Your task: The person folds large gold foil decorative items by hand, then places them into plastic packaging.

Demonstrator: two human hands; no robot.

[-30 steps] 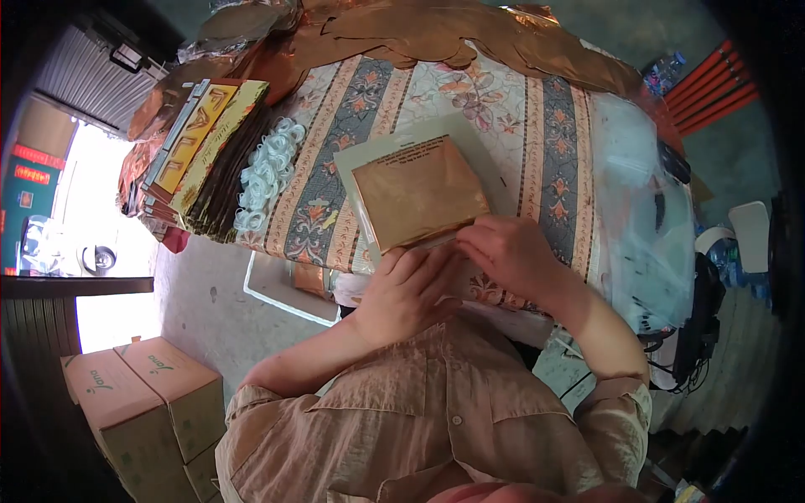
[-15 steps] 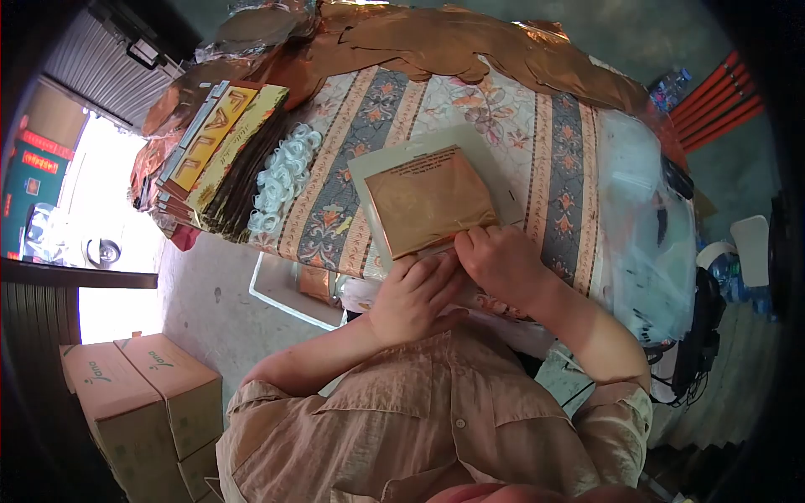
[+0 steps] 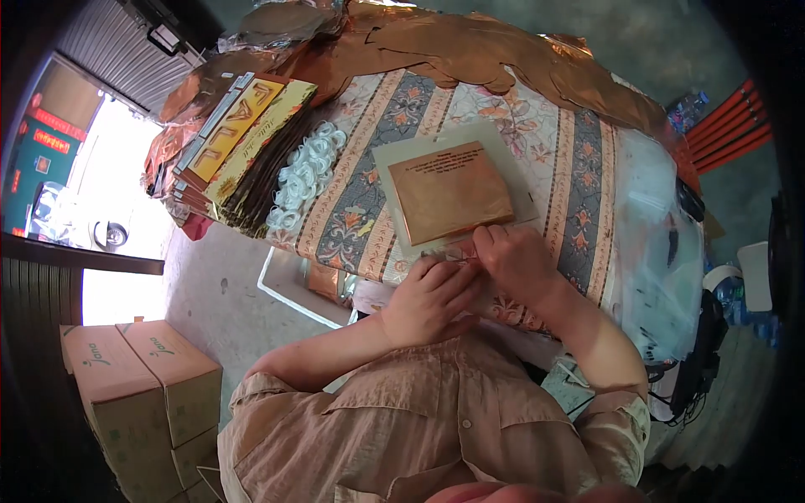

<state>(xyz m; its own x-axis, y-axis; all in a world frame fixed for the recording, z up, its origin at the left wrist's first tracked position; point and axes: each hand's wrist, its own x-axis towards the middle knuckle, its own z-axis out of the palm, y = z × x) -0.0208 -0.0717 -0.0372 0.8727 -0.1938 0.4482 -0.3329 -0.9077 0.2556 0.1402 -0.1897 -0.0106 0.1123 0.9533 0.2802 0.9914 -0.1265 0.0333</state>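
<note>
A clear plastic bag (image 3: 521,189) with black printed text lies on the cloth-covered table, a folded copper-coloured foil piece (image 3: 453,201) flat inside it. At the bag's near edge, my right hand (image 3: 516,261) is closed, thumb and fingers pinching the plastic by the foil's lower right corner. Close beside it, my left hand (image 3: 429,302) has its fingers bent together at the same edge. Its fingertips are partly hidden, and the plastic between the two hands is hard to make out.
Left on the table stand a stack of printed "FALL" cards (image 3: 243,138) and a pile of white ribbon coils (image 3: 306,176). Copper foil sheets (image 3: 470,50) line the far edge. Clear plastic bags (image 3: 654,260) lie at right. Cardboard boxes (image 3: 134,369) stand on the floor.
The camera view has shifted slightly. The foil piece sits further into the bag, away from my hands, with the printed text now lower over it. Both hands stay at the near edge.
</note>
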